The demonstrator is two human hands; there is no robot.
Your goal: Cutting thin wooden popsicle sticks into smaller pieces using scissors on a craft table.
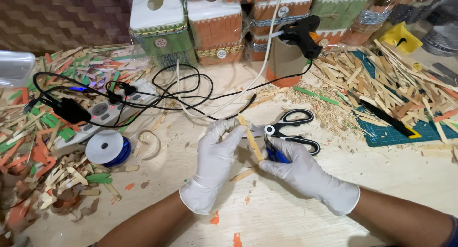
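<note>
Both hands wear white gloves. My left hand (215, 156) pinches the upper part of a thin wooden stick (253, 144) that runs tilted between the two hands. My right hand (298, 168) grips a small blue-handled cutter (275, 154), whose jaws sit against the lower half of the stick. Black-handled scissors (291, 127) lie on the table just behind my right hand.
A power strip (102, 111) with tangled black and white cables lies at left, a ribbon spool (107, 148) near it. A black glue gun (300, 34) stands on a cardboard tube. Decorated boxes (214, 27) line the back. Stick piles cover both sides and a green cutting mat (396, 132).
</note>
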